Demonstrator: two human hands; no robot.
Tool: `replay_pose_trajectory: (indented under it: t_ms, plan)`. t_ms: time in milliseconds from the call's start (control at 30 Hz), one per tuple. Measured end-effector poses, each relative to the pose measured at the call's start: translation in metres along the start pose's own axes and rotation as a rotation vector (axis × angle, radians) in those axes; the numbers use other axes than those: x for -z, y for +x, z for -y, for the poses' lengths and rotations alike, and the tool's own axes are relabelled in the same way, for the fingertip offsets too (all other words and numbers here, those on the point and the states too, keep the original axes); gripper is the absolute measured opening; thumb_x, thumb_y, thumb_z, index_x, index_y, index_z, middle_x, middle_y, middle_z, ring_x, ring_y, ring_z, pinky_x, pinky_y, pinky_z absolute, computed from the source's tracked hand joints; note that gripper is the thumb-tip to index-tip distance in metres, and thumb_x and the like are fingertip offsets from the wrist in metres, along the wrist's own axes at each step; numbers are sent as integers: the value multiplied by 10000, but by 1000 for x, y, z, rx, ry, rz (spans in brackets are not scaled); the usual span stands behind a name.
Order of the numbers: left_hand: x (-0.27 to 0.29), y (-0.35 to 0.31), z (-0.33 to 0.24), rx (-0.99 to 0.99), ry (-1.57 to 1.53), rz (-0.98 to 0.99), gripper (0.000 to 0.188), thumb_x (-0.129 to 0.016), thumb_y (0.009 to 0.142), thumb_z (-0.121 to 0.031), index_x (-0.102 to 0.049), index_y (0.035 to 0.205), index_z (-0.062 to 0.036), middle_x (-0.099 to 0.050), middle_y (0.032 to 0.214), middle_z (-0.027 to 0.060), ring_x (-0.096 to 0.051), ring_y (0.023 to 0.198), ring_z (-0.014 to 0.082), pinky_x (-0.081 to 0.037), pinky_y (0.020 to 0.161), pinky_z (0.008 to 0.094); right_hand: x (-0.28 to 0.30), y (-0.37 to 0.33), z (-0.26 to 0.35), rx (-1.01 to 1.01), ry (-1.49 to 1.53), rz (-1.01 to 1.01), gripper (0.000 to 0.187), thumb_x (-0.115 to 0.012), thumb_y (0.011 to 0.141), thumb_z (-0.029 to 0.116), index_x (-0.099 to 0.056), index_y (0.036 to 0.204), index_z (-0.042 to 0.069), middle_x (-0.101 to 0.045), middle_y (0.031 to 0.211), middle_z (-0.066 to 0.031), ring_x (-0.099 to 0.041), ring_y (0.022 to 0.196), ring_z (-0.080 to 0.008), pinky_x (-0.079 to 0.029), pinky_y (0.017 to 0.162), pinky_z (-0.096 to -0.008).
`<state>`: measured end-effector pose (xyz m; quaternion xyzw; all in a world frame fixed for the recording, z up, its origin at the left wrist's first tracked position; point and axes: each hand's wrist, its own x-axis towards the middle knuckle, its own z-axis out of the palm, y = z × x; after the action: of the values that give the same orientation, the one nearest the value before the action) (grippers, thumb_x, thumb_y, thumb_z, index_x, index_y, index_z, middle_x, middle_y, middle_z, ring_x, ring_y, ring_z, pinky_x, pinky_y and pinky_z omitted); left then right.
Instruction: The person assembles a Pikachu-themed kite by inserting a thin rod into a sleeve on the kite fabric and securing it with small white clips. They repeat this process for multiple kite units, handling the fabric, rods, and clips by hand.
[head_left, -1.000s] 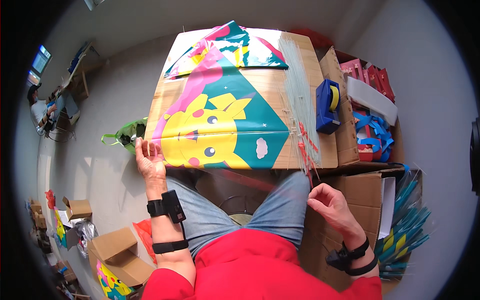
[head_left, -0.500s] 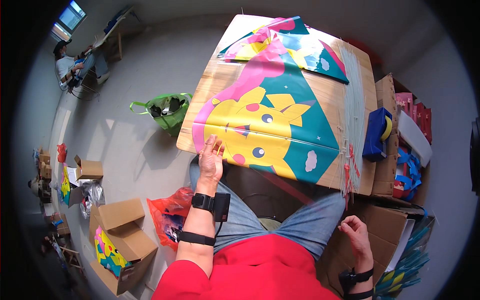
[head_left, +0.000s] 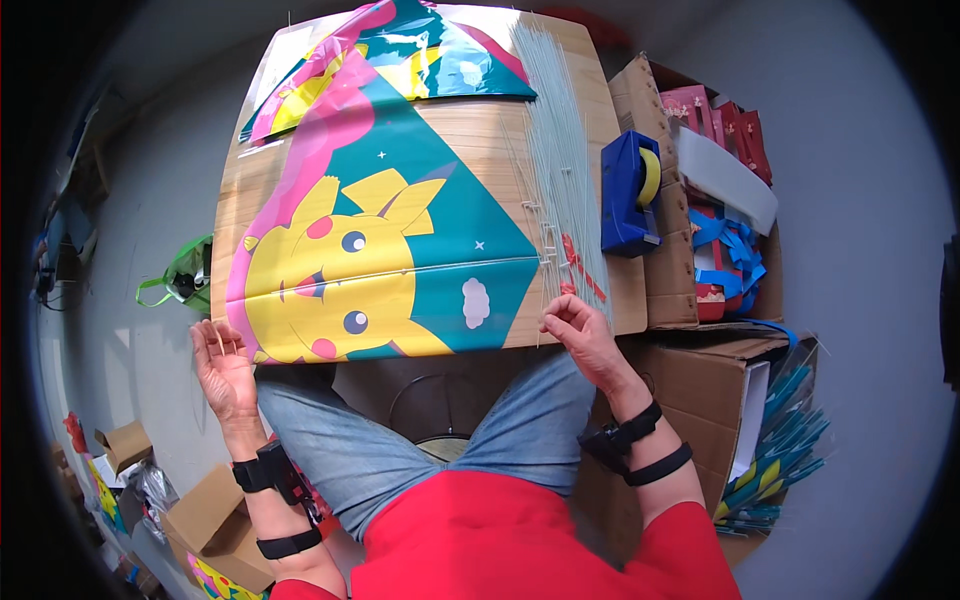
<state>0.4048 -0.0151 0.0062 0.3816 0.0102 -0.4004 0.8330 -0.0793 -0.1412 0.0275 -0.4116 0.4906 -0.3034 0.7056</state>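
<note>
A glossy plastic kite sail (head_left: 440,190), printed with a yellow cartoon animal on pink and teal, lies flat on the wooden table with a crease across it. My left hand (head_left: 226,375) is palm up beside the table's front left corner, fingers loosely bent and apart, holding nothing. At the front edge, my right hand (head_left: 585,345) has thumb and fingertips pinched together near the ends of a bundle of thin pale rods (head_left: 560,130). Whatever lies in that pinch is too small to make out. Red ties (head_left: 580,268) rest on the rods just above it.
More folded printed sails (head_left: 470,65) lie at the table's far side. A blue tape dispenser (head_left: 628,195) stands at the right edge, beside a cardboard box (head_left: 640,100) of red packages and blue ribbon. Below it, another box (head_left: 690,400) stands by teal bundles. A green bag (head_left: 185,275) sits left.
The view has swung to the right. My right hand has risen from beside my thigh to the table's front edge. My left hand has come off the sail's edge and moved left.
</note>
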Motion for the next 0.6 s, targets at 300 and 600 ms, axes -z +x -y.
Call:
replay_pose_trajectory:
  t_ms: [300, 600]
  plan:
    - [-27, -1, 17, -1, 70, -23, 179, -699, 887, -184, -650, 1023, -79, -659, 1028, 21, -589, 929, 143, -481, 857, 291, 18, 46, -12, 102, 0, -104, 86, -631, 911, 63, -594, 982, 31, -610, 894, -1, -580, 863, -82, -463, 819, -223]
    - [-41, 1, 44, 64, 74, -7, 182, -681, 901, -179, -647, 1040, -67, -667, 1010, 39, -605, 921, 150, -492, 839, 305, 40, 48, -12, 118, -16, -195, 118, -633, 909, 55, -586, 1016, 32, -613, 907, -3, -581, 873, -82, -464, 821, -219]
